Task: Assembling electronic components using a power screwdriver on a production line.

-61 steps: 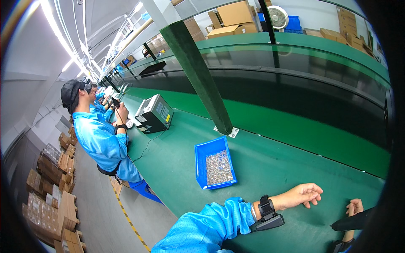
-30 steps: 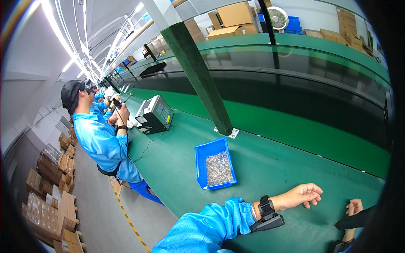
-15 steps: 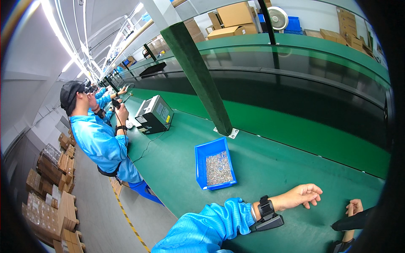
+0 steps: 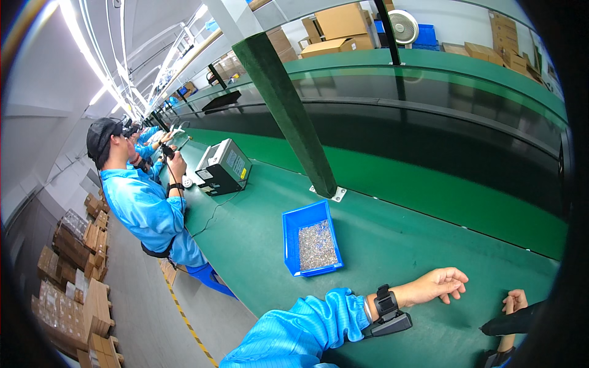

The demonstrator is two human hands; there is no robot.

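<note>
My left hand [image 4: 437, 285] hovers at or rests on the green tabletop, palm down, fingers loosely bent and apart with nothing in them. A black strap with a flat black device [image 4: 391, 324] is on that wrist, just past the blue sleeve [image 4: 307, 328]. Toward the right edge is my right hand [image 4: 516, 299], its fingers loosely curled and no object visible in them. A dark bar-shaped piece [image 4: 518, 318] crosses in front of its wrist. Nearest to my left hand, to its upper left, stands a blue bin [image 4: 290, 245] partly filled with small metallic-looking pieces [image 4: 317, 245].
A green post [image 4: 288, 116] rises from the table [image 4: 392, 236] behind the bin. Farther left stands a black-and-grey box-shaped machine [image 4: 224, 168] with a cable. A co-worker in blue [image 4: 144, 196] holds a dark handheld tool beside it. A dark conveyor belt [image 4: 429, 135] runs behind.
My hands and the blue bin stay in place. Farther down the line, a hand raised beside a co-worker's head has dropped from there.
</note>
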